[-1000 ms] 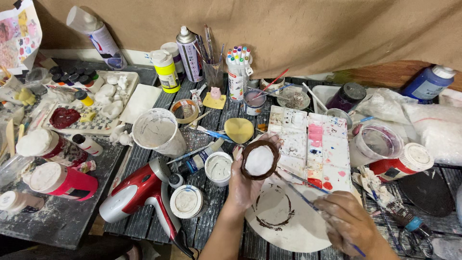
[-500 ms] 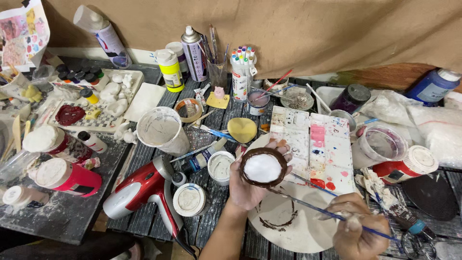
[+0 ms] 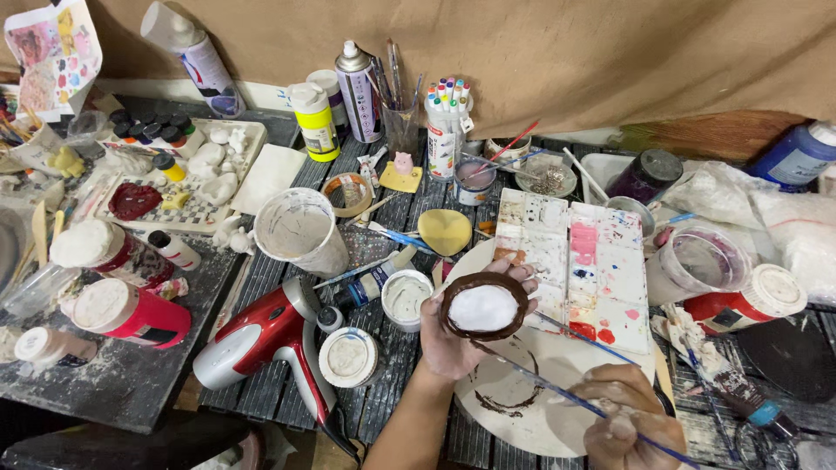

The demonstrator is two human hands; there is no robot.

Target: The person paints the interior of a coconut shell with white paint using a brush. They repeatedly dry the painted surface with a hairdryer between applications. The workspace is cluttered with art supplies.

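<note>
My left hand [image 3: 453, 335] holds a small round dish [image 3: 483, 305] with a brown rim and a white inside, raised over a white plate [image 3: 531, 409] that bears a brown ring mark. My right hand [image 3: 629, 418], low at the right, grips a thin blue-handled paintbrush [image 3: 557, 393]. The brush points up and left toward the lower edge of the dish; I cannot tell whether its tip touches it. A white paint palette [image 3: 579, 261] with pink, blue and red stains lies just beyond the dish.
A red hair dryer [image 3: 261, 335] lies left of my arm, with small white jars [image 3: 348, 357] beside it. A white cup [image 3: 300, 231], spray cans [image 3: 359, 91], a marker holder [image 3: 444, 130], red tubs [image 3: 131, 312] and a yellow heart [image 3: 444, 231] crowd the slatted table.
My left hand has shifted the dish slightly while holding it. My right hand, with the brush, rose from the lower right, so the brush now angles toward the dish.
</note>
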